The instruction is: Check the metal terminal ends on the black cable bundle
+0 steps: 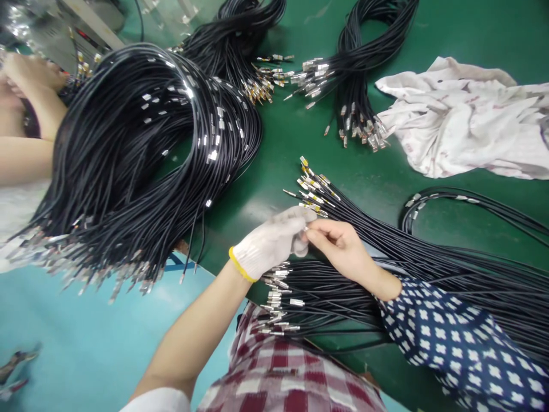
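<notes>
My left hand (274, 237), in a white glove with a yellow cuff, is closed with its fingertips against those of my right hand. My bare right hand (338, 246) pinches at the same spot, where a small pale item shows between the fingers, too small to make out. Just behind the hands lie the metal and yellow tips of a long bundle of black cables (386, 229). Nearer my body, a second bundle of black cables (334, 294) has its silver connectors pointing left, below my gloved hand.
A big looped heap of black cables (128, 143) hangs over the table edge at left, beside another person's arms (30, 154). More cable bundles (364, 51) and a white cloth (467, 120) lie on the green table (266, 177). A thin cable loop (450, 197) lies right.
</notes>
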`<state>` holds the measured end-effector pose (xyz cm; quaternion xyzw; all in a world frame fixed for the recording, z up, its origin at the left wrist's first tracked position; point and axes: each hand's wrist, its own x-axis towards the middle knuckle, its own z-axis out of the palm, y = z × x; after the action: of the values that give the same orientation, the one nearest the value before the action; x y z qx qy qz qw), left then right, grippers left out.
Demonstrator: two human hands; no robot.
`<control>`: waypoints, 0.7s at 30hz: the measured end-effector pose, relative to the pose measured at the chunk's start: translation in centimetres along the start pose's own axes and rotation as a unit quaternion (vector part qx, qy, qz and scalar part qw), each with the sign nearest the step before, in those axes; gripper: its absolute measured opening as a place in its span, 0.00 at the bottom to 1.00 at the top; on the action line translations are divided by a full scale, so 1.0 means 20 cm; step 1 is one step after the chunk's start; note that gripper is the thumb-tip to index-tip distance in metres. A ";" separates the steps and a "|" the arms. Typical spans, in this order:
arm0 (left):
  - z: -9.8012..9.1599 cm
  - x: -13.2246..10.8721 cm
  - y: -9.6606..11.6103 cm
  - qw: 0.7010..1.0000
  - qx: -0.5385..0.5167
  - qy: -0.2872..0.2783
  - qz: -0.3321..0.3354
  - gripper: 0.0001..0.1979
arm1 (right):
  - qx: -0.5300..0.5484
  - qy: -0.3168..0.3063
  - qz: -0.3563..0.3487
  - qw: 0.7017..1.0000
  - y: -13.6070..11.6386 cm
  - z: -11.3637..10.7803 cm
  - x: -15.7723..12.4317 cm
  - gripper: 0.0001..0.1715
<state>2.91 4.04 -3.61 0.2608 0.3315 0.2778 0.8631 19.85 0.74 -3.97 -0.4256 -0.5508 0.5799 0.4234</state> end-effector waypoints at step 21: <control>0.00 -0.10 0.01 0.995 0.084 0.048 -0.018 0.19 | -0.023 -0.075 -0.002 0.997 -0.01 0.01 0.02 0.18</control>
<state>1.63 2.79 -2.62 0.3129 0.3989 0.2458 0.8262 19.64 1.02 -3.69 -0.3895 -0.5949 0.5968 0.3719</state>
